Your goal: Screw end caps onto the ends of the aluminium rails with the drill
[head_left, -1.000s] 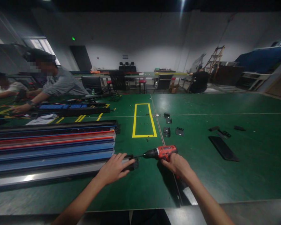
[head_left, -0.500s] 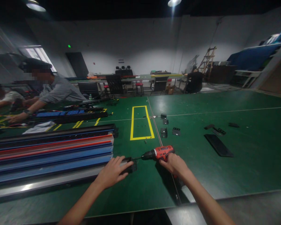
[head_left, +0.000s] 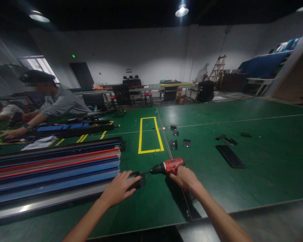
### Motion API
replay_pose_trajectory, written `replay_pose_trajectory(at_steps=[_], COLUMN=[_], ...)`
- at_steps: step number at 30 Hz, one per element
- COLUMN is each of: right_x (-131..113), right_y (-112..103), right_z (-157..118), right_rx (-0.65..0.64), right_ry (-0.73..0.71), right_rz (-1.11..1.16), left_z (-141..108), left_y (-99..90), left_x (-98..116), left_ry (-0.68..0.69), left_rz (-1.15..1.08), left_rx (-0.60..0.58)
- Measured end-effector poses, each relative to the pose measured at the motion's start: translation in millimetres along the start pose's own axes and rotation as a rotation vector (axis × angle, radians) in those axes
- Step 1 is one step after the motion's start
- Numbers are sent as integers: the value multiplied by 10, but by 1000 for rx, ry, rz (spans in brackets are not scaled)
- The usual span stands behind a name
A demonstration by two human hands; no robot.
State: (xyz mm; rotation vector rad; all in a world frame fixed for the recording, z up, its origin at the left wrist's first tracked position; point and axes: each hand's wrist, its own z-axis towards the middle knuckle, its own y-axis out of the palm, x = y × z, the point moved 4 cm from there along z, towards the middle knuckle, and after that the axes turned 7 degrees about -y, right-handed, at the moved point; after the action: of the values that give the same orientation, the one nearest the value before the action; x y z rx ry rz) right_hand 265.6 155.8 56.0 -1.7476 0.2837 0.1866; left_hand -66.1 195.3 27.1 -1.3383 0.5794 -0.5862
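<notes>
My right hand (head_left: 185, 176) is wrapped around the grip of a red and black cordless drill (head_left: 173, 165), which points left. Its long thin bit meets the black end bracket (head_left: 142, 180) of the nearest long metal profile, or comes very close to it; the exact contact is too small to tell. My left hand (head_left: 118, 188) lies across the end of that silver metal profile (head_left: 53, 200), fingers over the top and thumb on the near side, gripping it. Part of the bracket is hidden under my fingers.
Several blue, red and black profiles (head_left: 96, 168) lie parallel at left. Small black brackets (head_left: 173, 144) and a flat black plate (head_left: 230, 156) lie on the green table (head_left: 267, 134). Tiny screws (head_left: 154, 155) sit by the yellow tape rectangle (head_left: 139, 141). A co-worker (head_left: 65, 101) leans over the table at far left.
The camera view has tilted up and turned slightly right. Both hands keep their hold, and the drill stays lined up with the profile's end.
</notes>
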Motion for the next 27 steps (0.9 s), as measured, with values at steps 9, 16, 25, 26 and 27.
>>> replay_pose_trajectory(at_steps=[9,16,25,26,27], right_x=[-24,-44,-48,-49,-49], right_y=[-26,-39,-32,-31,-30], right_z=[-4,-9,-12,-12,-11], right_rx=[-10,7,19,18,16], right_ry=[-26,19,44,45,46], right_rz=[-14,35,61,63,64], left_z=[4,62,428,450,466], left_y=[14,-126,-311,-310,-305], left_x=[-9,0,23,20,16], left_ry=[-8,-6,93,108,118], left_rz=[-19,-120,-107,-111,-115], left_rx=[-22,-176,-348,-354,-357])
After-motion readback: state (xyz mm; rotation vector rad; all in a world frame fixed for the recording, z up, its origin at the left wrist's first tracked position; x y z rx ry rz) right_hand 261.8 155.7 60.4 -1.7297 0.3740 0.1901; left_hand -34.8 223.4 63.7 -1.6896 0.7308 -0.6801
